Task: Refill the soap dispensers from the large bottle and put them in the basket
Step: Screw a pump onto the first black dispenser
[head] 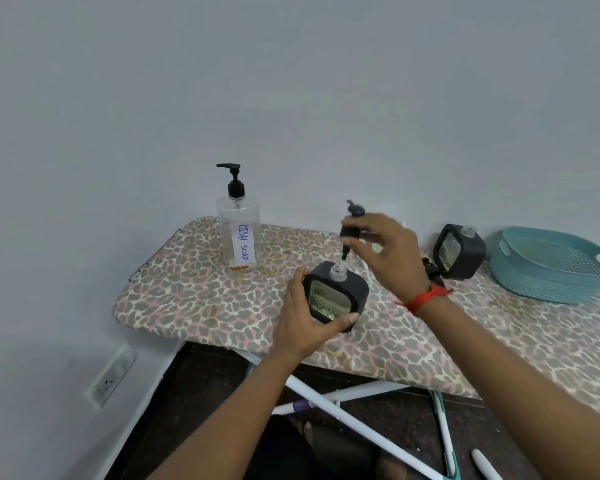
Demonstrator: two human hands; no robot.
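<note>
A black square soap dispenser (336, 299) with a clear window stands on the leopard-print board (194, 292). My left hand (302, 320) grips its left side and base. My right hand (385, 251) holds the black pump head (350, 225) above the open neck, its tube tip just inside. A second black dispenser (459, 252) without a pump stands further right, its pump (432, 271) lying beside it. The large clear bottle (239, 233) labelled DISH SOAP stands upright at the back left. The teal basket (551, 268) sits at the far right.
The board's near edge runs diagonally from left to lower right, with its white legs (361, 420) and dark floor below. A grey wall stands close behind the board. A wall socket (111, 375) is at the lower left.
</note>
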